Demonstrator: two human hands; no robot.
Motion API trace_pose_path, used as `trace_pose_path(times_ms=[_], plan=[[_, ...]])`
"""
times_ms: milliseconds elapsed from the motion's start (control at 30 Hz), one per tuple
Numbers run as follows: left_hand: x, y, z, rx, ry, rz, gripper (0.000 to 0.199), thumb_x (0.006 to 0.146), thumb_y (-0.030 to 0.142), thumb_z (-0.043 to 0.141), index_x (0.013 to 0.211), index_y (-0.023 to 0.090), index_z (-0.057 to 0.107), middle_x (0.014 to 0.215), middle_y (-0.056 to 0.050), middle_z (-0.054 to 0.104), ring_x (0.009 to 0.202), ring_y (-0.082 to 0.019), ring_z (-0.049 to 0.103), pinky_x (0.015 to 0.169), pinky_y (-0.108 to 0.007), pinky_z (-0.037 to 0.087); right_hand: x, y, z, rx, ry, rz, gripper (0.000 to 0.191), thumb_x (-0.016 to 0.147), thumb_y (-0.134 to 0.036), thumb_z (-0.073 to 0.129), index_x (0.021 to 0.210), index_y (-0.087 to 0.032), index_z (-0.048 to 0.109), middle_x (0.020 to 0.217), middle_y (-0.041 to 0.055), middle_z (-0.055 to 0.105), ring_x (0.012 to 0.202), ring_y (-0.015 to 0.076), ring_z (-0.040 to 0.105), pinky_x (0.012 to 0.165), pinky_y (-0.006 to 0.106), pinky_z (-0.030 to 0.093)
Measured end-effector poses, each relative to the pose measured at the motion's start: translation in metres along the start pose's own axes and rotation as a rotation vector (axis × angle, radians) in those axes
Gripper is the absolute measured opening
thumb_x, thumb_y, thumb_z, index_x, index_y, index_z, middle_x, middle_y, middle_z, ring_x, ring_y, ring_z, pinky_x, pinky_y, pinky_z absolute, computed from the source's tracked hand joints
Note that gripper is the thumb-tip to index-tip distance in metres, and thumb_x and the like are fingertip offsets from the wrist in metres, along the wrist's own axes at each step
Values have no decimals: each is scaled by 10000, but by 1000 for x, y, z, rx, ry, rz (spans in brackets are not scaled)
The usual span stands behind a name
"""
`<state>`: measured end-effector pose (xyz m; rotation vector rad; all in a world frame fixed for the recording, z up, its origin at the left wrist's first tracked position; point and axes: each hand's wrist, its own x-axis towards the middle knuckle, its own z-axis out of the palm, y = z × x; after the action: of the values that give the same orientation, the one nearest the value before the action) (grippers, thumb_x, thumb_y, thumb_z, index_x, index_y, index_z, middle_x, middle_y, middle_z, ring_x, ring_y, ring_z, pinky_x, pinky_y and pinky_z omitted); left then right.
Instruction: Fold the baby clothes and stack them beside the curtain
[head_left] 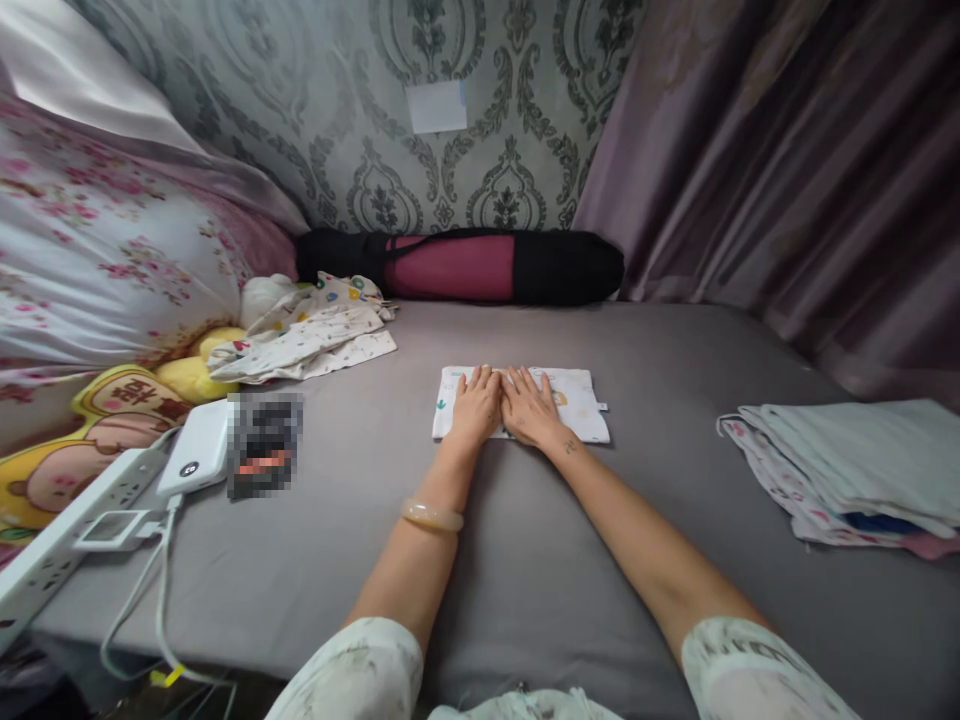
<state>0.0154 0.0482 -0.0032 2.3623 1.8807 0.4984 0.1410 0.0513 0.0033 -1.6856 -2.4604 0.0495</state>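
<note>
A gray sheet [345,560] covers the flat surface, which reaches back to a patterned wall [315,110] and a purple curtain [757,170]. A black and dark-red bag [450,268] lies along the wall; folded clothes [862,460] sit at right. On the yellow cushion [135,392] at left, a dark character is too unclear to read, as is the small tag [602,407] on the white cloth [581,400]. That cloth lies folded mid-sheet. Left hand [477,405] and right hand [527,408] press flat on it, side by side, palms down, fingers extended, gripping nothing.
</note>
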Motion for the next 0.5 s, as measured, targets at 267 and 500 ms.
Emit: trace_pose_path(times_ms=[267,500], plan=[[-1,-2,1,84,-64,-50,499,996,310,266,1454,158,394,1545,-93,351,1440,-243,289,1172,-479,235,-1,4,3,25,34,9,541,982,-307,256,1498,-177,350,1565,88,315,1447,259,224,1168,503,93],[-4,-6,5,152,-32,-140,605,994,468,223,1492,146,340,1549,-128,336,1451,-292,251,1180,-514,175,-7,17,6,5,87,120,544,984,-336,265,1487,-159,372,1562,108,315,1448,268,218,1164,509,104]])
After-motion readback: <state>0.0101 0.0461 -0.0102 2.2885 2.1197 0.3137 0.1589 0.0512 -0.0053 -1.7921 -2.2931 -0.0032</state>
